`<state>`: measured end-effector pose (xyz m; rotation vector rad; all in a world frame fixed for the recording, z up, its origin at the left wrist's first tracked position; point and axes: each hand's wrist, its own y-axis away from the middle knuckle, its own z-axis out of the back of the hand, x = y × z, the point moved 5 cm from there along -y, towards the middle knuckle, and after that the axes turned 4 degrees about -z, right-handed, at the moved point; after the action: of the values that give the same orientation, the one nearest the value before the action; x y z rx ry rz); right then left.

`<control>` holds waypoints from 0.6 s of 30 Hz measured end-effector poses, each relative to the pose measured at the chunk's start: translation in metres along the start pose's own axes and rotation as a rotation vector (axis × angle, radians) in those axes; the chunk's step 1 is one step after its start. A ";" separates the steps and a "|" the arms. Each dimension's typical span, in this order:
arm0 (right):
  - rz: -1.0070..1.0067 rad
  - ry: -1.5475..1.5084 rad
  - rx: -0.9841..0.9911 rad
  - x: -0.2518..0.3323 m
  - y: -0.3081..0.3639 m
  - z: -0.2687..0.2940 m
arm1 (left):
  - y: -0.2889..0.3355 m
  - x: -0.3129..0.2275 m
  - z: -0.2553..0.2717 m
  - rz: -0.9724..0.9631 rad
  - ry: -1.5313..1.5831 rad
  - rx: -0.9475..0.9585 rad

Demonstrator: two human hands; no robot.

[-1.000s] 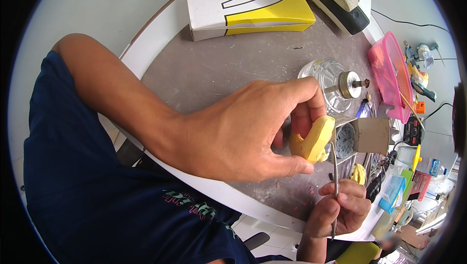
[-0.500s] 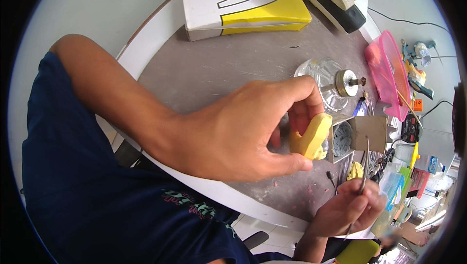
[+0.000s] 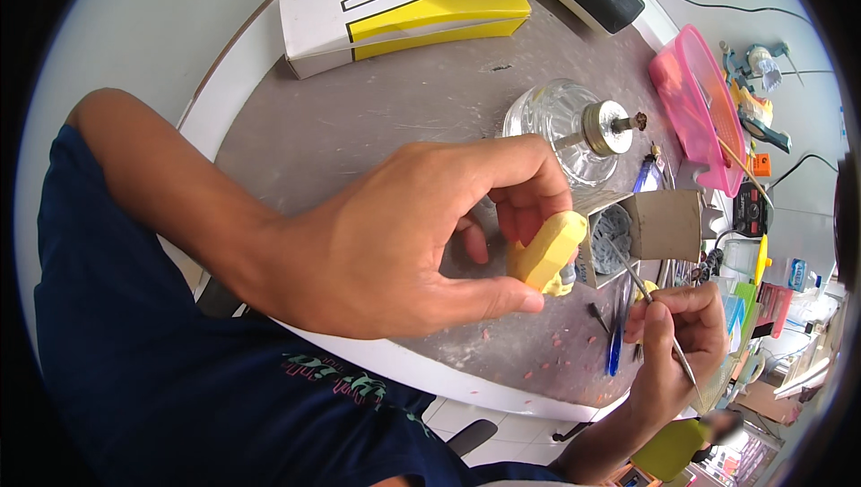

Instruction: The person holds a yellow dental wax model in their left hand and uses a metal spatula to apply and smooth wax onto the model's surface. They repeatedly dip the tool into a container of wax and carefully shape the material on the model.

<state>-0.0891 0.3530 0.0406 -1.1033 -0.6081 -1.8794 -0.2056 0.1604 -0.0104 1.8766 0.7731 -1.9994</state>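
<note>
My left hand (image 3: pixel 386 236) reaches across the middle of the view, thumb and fingers closed around a small yellow plaster dental model (image 3: pixel 549 249). Part of the model is hidden by the fingers. To its right, my right hand (image 3: pixel 679 339) pinches a thin metal dental hand instrument (image 3: pixel 631 270) like a pen. The instrument's upper end slants up and left, in front of the small open cardboard box (image 3: pixel 665 225) with grey material inside. Between model and instrument there is a visible gap.
A glass spirit lamp (image 3: pixel 549 119) stands just beyond my left hand. Farther back are a white-and-yellow carton (image 3: pixel 421 16) and a pink plastic basket (image 3: pixel 671 83). A blue-handled tool (image 3: pixel 614 352) and pink crumbs lie near the table edge. Another person (image 3: pixel 668 451) is at lower right.
The view has shifted, so the table things appear farther left. My right hand has come up, and the instrument has swung from nearly upright to a slant toward upper left. The model has turned slightly.
</note>
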 end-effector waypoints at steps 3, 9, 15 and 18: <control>-0.041 0.045 0.019 -0.003 -0.003 -0.002 | 0.000 -0.001 0.000 -0.007 -0.001 0.006; -0.078 0.043 0.021 -0.005 -0.005 -0.005 | -0.001 0.001 0.000 -0.013 0.002 0.007; -0.085 -0.076 0.036 -0.016 -0.009 -0.006 | -0.001 0.000 0.000 -0.010 -0.002 0.005; -0.092 -0.122 0.024 -0.019 -0.009 -0.007 | -0.002 0.000 0.000 -0.014 -0.002 0.009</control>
<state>-0.0951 0.3608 0.0209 -1.1986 -0.7603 -1.8874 -0.2065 0.1617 -0.0096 1.8788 0.7800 -2.0159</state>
